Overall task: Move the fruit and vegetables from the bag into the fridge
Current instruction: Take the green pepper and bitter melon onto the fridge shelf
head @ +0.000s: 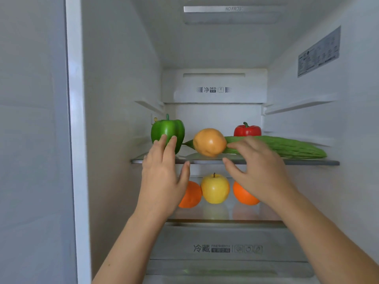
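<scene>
I see fridge (pixel 114 78) open, filling frame. On upper glass shelf (pixel 307 162), mid-frame: green pepper (pixel 167 131) at left, orange-yellow fruit (pixel 209 142) centre, red pepper (pixel 247 130) behind, long bitter gourd (pixel 287 146) lying across right. Left hand (pixel 162 177) spread open, fingertips (pixel 164 138) against green pepper, gripping nothing. Right hand (pixel 256 171) open, fingers splayed, forefinger touching fruit, nothing held. Lower shelf (pixel 225 221), below centre: yellow apple (pixel 215 188) between two oranges (pixel 191 195), partly behind my hands. Bag out of view.

Pale grey wall (pixel 30 140) left of white cabinet frame (pixel 75 140); soft even light.
</scene>
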Tool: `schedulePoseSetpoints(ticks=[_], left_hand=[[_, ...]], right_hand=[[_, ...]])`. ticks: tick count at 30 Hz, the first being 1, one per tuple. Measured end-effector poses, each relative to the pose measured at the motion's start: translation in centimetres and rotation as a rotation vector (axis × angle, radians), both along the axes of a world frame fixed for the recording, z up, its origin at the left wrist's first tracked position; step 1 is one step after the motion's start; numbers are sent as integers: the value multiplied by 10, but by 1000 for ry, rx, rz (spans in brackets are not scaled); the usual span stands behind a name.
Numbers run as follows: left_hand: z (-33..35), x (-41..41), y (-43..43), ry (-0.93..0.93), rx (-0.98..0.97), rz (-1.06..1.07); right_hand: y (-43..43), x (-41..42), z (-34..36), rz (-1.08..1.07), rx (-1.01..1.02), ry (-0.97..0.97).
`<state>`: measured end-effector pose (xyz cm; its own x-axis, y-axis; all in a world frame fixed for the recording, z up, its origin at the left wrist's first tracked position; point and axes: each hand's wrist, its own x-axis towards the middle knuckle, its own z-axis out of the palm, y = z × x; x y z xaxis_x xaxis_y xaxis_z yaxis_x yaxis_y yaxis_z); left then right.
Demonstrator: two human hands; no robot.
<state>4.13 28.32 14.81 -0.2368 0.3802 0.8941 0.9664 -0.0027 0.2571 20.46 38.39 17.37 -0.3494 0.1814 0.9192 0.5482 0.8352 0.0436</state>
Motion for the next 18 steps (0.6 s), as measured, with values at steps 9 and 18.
schedulePoseSetpoints(ticks=[9,18], left_hand=[[-35,32,-24,222,-41,27],[-86,68,-42,243,-100,-84]], right_hand=[[-46,12,-36,-185,-26,14],[-95,46,-90,-329,-121,-22]])
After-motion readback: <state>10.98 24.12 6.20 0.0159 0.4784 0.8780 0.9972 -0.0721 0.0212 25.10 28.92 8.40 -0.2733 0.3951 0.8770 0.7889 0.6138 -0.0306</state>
